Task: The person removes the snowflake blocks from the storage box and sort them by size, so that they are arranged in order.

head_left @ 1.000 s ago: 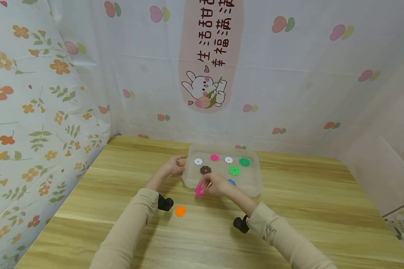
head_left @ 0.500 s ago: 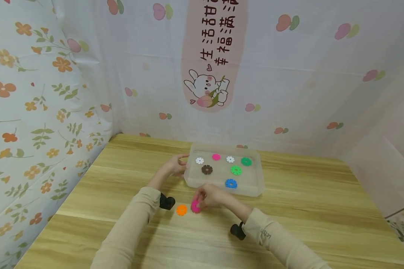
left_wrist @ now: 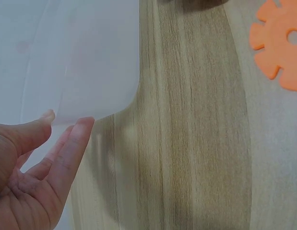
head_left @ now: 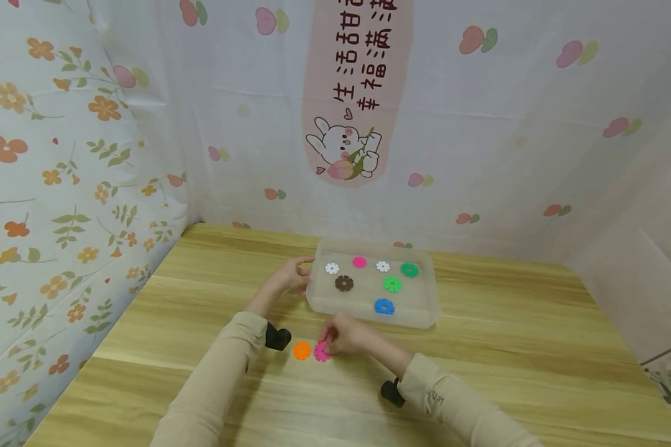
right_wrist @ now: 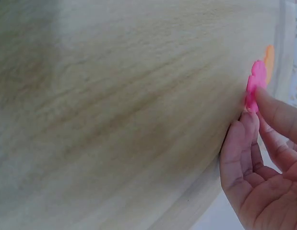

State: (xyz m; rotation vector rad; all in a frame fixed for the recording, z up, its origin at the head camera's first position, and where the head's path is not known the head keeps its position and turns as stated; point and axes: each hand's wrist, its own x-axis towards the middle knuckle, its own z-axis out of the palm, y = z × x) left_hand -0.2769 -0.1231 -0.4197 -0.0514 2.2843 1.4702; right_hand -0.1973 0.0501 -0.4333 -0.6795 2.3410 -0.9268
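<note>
While right hand (head_left: 343,335) fingers (right_wrist: 278,112) are pinching the pink disc (head_left: 322,352) against the wooden table (head_left: 481,372), left hand (head_left: 291,276) fingers (left_wrist: 66,148) are lying relaxed beside the clear tray (head_left: 425,320), flowered sheets (head_left: 61,155) walling it in.

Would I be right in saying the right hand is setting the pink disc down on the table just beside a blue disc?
Not quite: the disc beside the pink disc at the right hand is orange, not blue, as the head view shows. The blue disc lies in the clear tray.

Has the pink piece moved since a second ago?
Yes. The right hand carried the pink piece away from the tray, down beside the orange piece on the table.
</note>
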